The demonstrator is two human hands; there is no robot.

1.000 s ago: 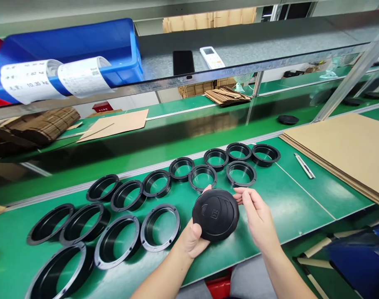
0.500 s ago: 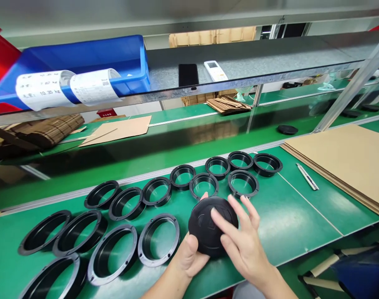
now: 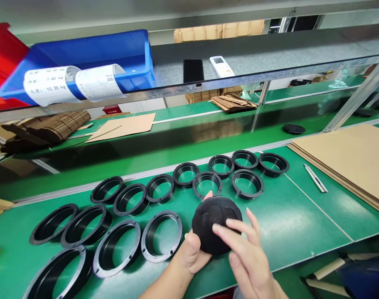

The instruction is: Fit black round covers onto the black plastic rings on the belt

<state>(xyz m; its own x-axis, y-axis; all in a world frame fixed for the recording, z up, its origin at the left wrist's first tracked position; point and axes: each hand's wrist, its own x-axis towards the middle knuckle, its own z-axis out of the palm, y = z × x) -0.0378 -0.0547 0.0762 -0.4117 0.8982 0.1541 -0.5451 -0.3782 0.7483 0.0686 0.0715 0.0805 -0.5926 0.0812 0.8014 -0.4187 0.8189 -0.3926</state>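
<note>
Two hands on our black disc (image 3: 216, 224) | left hand (image 3: 192, 253) still gripping it | right hand (image 3: 245, 253) fingers, spread loose, have slid down its face above the counter (image 3: 286, 224).

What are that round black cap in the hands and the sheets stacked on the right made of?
The round black cap, held in the left hand, looks like moulded plastic: matt black with raised ribs. The stacked sheets look like brown cardboard, plain and dull, with thin layered edges.
</note>
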